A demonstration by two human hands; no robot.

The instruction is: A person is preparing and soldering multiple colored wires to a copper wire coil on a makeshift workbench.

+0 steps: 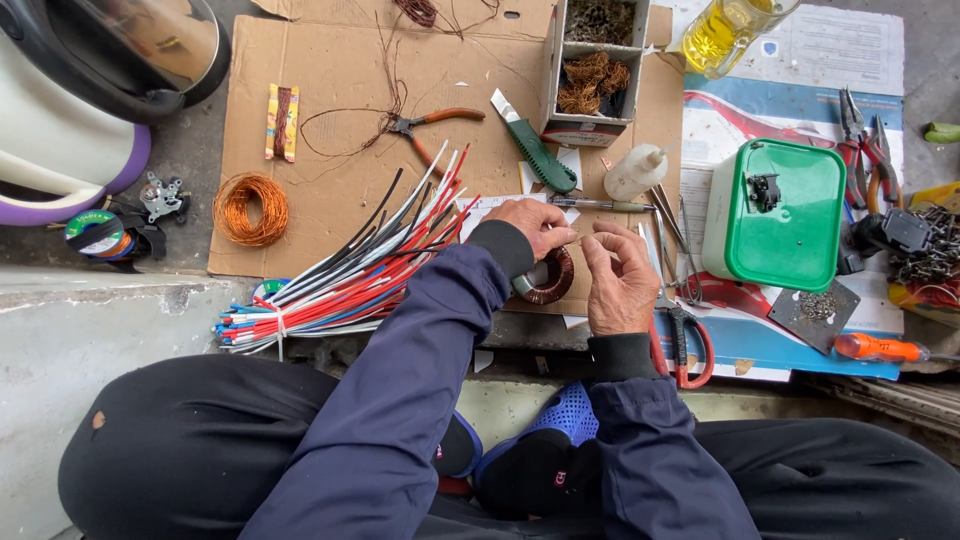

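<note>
Seated at a cardboard sheet [340, 70] strewn with a green-lidded box [785, 215], a bundle of red, white and black sleeving [350, 275], a loose coil of copper wire [250, 210], pliers [430, 125] and a green-handled knife [540, 150]. At centre, over the sheet's near edge, left hand [535, 228] pinched shut on a small copper-wound coil [550, 280], right hand [618, 285] closed on something too fine to make out, likely a wire end. Coil probably light and rigid, its thin wire easily kinked or scraped; best held by the outer rim, not the loose strand.
</note>
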